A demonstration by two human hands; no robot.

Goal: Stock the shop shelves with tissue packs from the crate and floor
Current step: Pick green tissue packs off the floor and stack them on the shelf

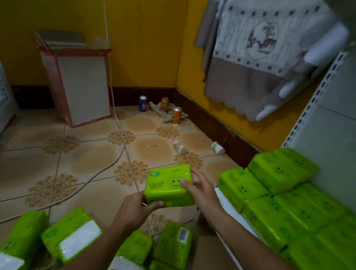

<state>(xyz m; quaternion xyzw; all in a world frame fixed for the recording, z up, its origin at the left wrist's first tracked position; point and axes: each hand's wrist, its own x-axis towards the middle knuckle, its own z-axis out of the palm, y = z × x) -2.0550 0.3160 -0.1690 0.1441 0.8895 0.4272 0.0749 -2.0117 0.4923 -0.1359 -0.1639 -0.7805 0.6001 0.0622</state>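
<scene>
A tissue pack (169, 185) is held over the floor (31, 176), with the left hand (133, 211) at its near lower corner and the right hand (198, 189) on its right side. Just right of it, the shelf (228, 205) carries rows of packs (295, 208), some stacked at the far end. Near left, below the arms, more packs (69, 237) lie jumbled together. A box (80, 88) leans at the far wall. Right of it, three cans (164, 103) stand in the corner on a rag (165, 115). A cable (118, 151) runs down beside the box and across the floor. A cloth (253, 55) hangs on the right wall.
</scene>
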